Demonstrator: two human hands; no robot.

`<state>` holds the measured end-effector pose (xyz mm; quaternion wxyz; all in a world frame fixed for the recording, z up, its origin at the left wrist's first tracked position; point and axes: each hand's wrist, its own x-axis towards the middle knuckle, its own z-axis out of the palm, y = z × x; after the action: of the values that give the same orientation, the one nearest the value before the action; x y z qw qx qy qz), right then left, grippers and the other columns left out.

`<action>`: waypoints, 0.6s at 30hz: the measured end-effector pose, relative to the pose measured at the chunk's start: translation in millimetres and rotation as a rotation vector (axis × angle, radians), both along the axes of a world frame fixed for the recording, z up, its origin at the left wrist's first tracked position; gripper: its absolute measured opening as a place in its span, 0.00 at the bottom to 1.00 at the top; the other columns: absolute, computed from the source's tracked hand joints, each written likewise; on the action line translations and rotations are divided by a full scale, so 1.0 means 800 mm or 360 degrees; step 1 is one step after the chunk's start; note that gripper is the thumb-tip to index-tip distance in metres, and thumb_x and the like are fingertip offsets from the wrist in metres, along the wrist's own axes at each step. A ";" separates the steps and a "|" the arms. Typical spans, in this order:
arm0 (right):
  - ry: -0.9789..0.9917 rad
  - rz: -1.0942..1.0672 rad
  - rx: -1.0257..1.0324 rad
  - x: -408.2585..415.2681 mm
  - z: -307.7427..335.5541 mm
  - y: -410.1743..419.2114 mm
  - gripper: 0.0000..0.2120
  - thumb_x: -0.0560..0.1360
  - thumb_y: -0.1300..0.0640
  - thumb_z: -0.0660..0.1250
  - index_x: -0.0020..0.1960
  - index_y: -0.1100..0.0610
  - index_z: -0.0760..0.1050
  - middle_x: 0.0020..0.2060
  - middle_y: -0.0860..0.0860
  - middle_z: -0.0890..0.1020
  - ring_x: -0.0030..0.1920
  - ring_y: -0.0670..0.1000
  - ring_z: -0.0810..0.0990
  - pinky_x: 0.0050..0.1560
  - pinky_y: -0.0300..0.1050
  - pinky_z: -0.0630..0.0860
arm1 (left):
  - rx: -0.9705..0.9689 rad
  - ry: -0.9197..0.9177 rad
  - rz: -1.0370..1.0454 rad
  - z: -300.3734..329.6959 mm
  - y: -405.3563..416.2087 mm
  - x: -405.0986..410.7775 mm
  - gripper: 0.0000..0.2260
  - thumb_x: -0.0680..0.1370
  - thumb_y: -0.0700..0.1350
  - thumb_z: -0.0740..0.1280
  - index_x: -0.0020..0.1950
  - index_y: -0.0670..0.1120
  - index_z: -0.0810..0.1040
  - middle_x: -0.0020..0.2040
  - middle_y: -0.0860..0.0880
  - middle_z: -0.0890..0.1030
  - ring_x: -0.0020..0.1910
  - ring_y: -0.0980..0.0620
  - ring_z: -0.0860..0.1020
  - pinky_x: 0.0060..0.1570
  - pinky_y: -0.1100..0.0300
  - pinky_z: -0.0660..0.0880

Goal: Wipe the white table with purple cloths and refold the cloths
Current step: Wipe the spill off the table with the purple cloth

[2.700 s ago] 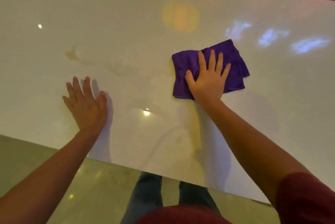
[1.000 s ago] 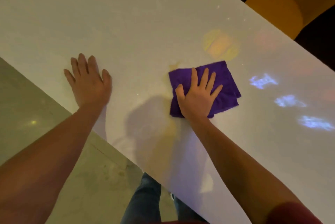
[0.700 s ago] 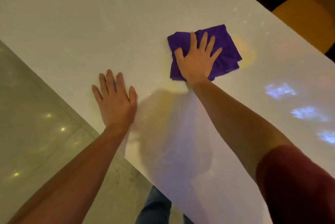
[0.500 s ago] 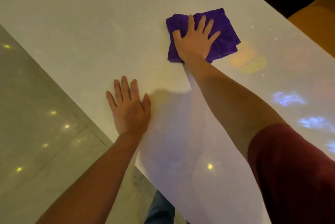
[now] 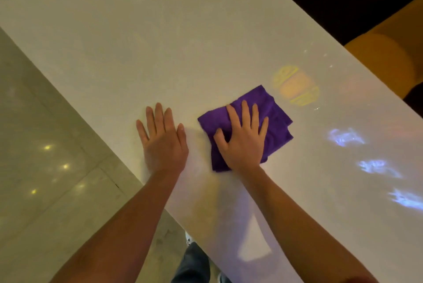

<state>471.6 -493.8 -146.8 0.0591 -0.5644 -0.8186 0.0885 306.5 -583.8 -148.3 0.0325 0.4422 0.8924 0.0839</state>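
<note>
while the right hand [image 5: 242, 138] presses flat on the cloth [image 5: 278, 117], wiping is underway. left hand [image 5: 163, 140] lies open on the table [image 5: 160, 30]; next, sweep unwiped areas.

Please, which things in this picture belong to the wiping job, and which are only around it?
Part of the job:
purple cloth, folded, flat on the table
white table
right hand, pressing flat on the cloth
left hand, flat on the bare table

Only around:
tiled floor
orange seat beyond the table

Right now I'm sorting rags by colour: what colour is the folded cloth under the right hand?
Solid purple cloth, seen in the head view.
</note>
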 end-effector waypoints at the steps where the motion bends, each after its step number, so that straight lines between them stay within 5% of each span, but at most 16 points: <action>1: 0.0011 -0.0046 0.0010 -0.013 0.002 0.024 0.34 0.77 0.37 0.58 0.79 0.49 0.71 0.82 0.57 0.66 0.84 0.64 0.59 0.82 0.72 0.51 | -0.0003 -0.0005 -0.0003 0.001 0.002 -0.001 0.27 0.86 0.53 0.49 0.81 0.41 0.65 0.83 0.40 0.62 0.84 0.39 0.55 0.81 0.36 0.51; 9: -0.0113 -0.0122 -0.0126 -0.131 0.003 0.175 0.35 0.82 0.34 0.50 0.86 0.47 0.57 0.86 0.57 0.57 0.85 0.64 0.50 0.82 0.72 0.44 | 0.0035 -0.0047 0.0003 -0.003 0.001 -0.005 0.26 0.86 0.51 0.50 0.81 0.42 0.66 0.83 0.41 0.61 0.84 0.39 0.55 0.81 0.36 0.50; 18: 0.0077 0.0157 -0.0021 -0.003 0.005 -0.024 0.32 0.81 0.38 0.55 0.82 0.49 0.67 0.83 0.57 0.64 0.85 0.63 0.57 0.83 0.68 0.49 | 0.0046 0.0011 -0.0010 -0.002 -0.001 0.000 0.25 0.87 0.53 0.46 0.80 0.43 0.65 0.83 0.42 0.62 0.83 0.40 0.56 0.81 0.38 0.51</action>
<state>469.1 -512.8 -142.9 0.0706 -0.5214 -0.8432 0.1104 306.4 -584.3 -149.8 0.0233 0.4457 0.8898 0.0950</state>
